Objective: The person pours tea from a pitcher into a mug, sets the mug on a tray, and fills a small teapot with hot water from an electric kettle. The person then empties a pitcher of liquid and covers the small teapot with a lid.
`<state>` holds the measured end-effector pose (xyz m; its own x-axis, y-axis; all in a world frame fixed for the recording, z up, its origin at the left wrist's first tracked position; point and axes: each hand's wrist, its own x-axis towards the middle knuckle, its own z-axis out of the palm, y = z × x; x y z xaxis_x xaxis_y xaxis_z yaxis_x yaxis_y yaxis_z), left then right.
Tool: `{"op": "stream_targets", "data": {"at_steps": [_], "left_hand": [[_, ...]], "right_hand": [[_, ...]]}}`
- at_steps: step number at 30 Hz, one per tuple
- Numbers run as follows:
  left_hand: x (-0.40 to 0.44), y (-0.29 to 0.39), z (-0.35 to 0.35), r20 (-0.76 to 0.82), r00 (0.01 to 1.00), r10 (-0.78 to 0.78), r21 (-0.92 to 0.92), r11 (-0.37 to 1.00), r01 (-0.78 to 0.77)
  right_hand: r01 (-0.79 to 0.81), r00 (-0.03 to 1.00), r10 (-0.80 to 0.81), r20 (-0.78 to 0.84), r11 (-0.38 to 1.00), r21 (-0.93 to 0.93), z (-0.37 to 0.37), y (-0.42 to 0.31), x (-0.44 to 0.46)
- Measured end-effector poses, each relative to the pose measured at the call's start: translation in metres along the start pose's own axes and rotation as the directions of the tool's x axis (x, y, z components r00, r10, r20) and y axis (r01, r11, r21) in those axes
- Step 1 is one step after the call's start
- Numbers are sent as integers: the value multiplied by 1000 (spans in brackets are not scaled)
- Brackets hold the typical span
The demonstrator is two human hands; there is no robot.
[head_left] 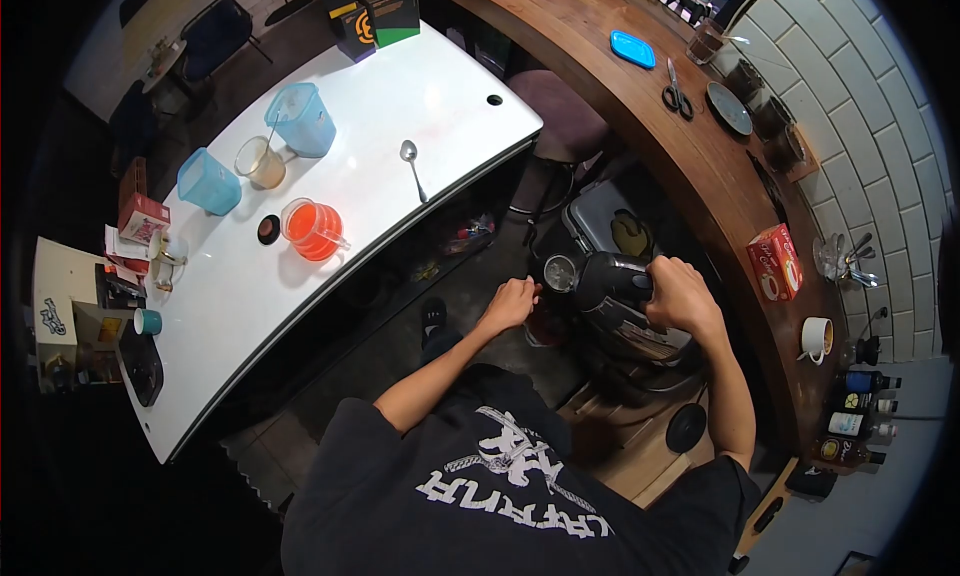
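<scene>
My right hand is wrapped round the handle of a dark electric kettle, tilted with its spout to the left. Right at the spout is a small round vessel with a clear or metal rim; its contents are too small to tell. My left hand is closed just below and left of this vessel, and what its fingers grip is partly hidden. Below the vessel, a reddish object shows dimly.
The white counter on the left bears a red-orange pitcher, a spoon, blue containers and a glass jug. The wooden counter on the right bears scissors, a red box and a white cup.
</scene>
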<state>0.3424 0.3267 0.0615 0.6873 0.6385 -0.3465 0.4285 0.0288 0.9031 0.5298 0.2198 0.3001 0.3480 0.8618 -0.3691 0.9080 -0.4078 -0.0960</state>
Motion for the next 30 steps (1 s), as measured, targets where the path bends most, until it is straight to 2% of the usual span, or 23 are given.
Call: {"op": "stream_targets", "data": {"at_steps": [5,7,14,17,19,23,25,27,29,30], "left_hand": [[1,2,-5,7,1000,-31,-13,999,31],[2,2,-7,12,1000,-27,-18,999,28],[9,-2,-11,5,1000,10,-15,1000,-10],[8,5,-15,14,1000,-14,-29,999,14],[6,9,-17,27,999,-38,-28,999,38],[6,6,-16,39,998,-47,-65,997,50],[8,2,-16,41,999,-36,-77,996,39],[8,0,-16,29,1000,11,-55,998,-9],[9,-1,-17,36,999,-3,-49,999,5],[9,0,-18,40,999,-18,-45,999,20]], "right_hand": [[4,1000,-3,26,1000,-17,-4,-3,1],[21,999,-22,-34,1000,-10,-7,-7,-1],[46,996,-44,-81,999,14,-9,-8,-1],[32,997,-31,-64,999,19,-12,-9,0],[-51,995,51,85,999,0,-15,-10,2],[-43,997,44,66,999,-9,-12,-10,2],[28,997,-28,-74,1000,9,-13,-14,-2],[30,997,-29,-75,1000,6,-11,-12,-1],[31,997,-30,-76,1000,4,-12,-12,2],[-10,1000,10,-3,1000,-9,-13,-12,4]]}}
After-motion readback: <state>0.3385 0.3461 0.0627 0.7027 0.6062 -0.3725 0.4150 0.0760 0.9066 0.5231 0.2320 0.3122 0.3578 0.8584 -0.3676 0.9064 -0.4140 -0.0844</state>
